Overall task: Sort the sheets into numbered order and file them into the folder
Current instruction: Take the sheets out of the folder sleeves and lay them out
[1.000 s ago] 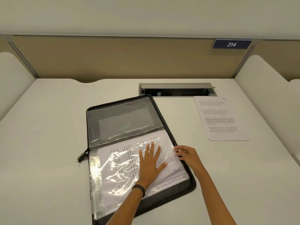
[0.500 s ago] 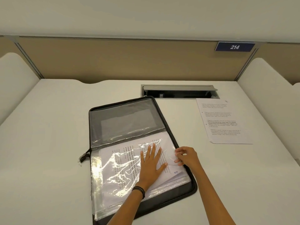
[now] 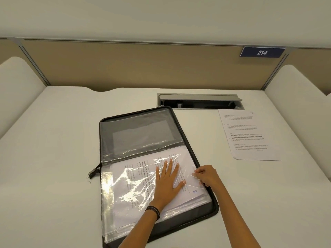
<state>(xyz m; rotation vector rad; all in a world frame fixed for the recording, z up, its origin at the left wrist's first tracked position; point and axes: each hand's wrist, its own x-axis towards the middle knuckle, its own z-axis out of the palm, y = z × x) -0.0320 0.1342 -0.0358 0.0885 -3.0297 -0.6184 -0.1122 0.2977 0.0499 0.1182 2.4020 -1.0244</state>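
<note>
A black zip folder lies open on the white desk, its clear plastic sleeves holding printed sheets. The top filed sheet shows a blue number 2 near its corner. My left hand lies flat with spread fingers on the top sleeve, pressing it down. My right hand pinches the sleeve's right edge by the folder's zip border. A loose printed sheet, marked 9 at its top right, lies on the desk to the right of the folder.
A grey cable hatch stands open in the desk just behind the folder. White side dividers and a tan back panel with a blue 214 plate enclose the desk.
My right hand has shifted slightly along the sleeve's right edge, toward me. My left hand stays flat on the sleeve. The view has tilted a little.
</note>
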